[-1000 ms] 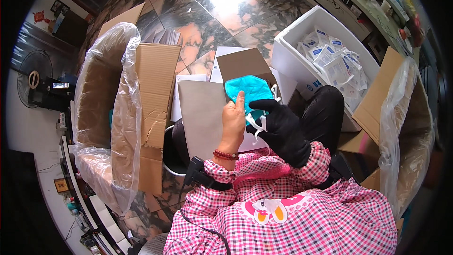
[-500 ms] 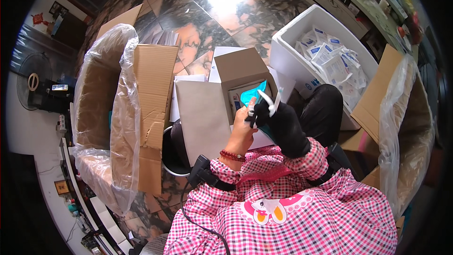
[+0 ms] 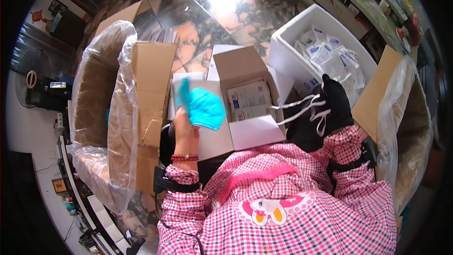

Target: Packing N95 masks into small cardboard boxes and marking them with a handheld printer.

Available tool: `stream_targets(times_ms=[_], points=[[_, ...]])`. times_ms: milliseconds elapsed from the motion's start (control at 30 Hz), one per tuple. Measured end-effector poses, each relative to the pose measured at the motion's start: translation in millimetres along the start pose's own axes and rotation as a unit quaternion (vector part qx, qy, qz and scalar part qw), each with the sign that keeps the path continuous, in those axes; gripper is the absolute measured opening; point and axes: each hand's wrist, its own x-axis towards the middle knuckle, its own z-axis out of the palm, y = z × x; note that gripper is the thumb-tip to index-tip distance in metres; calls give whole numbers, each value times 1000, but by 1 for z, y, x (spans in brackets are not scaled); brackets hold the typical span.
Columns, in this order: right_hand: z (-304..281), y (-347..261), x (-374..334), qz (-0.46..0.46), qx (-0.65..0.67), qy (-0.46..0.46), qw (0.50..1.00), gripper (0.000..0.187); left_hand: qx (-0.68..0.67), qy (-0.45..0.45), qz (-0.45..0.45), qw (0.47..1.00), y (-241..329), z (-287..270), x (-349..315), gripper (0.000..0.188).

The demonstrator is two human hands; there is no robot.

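My bare left hand (image 3: 185, 130), with a red bead bracelet at its wrist, grips a bright teal face mask (image 3: 207, 108). The mask is slightly blurred and held above the left flap of a small open carton (image 3: 240, 61). Flat printed white packets (image 3: 249, 99) lie stacked inside that carton. To the right, my black-gloved right hand (image 3: 337, 101) is closed around several white straps (image 3: 302, 106). They trail leftward from the glove to the carton's right edge. The gloved hand is near the white foam box (image 3: 288, 56); its fingers are partly hard to make out.
Loose white packets (image 3: 330, 56) fill the foam box. A tall cardboard box (image 3: 153, 80) with a clear plastic liner (image 3: 125, 127) stands at the left. Another lined box (image 3: 396, 137) is at the right. A shelf unit (image 3: 339, 9) runs along the far right.
My hands were together over the small carton and have moved apart. My left hand carried the teal mask leftward, while my right moved right with the white straps, uncovering the carton's packets.
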Motion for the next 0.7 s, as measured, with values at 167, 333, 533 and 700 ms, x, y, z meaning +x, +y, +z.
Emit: stream_targets(times_ms=[167, 333, 533, 700], points=[[94, 10, -49, -111, -148, -68, 980, 20, -117, 15, -39, 992, 0, 52, -6, 27], [115, -8, -61, -38, -40, 8, 998, 20, -382, -224, -172, 880, 10, 31, -12, 15], [149, -51, -80, 38, 69, 49, 996, 22, -283, -29, -52, 957, 46, -2, -22, 27], [119, -66, -73, -96, 117, -118, 981, 40, -389, -219, 150, 882, 178, -111, -37, 43]])
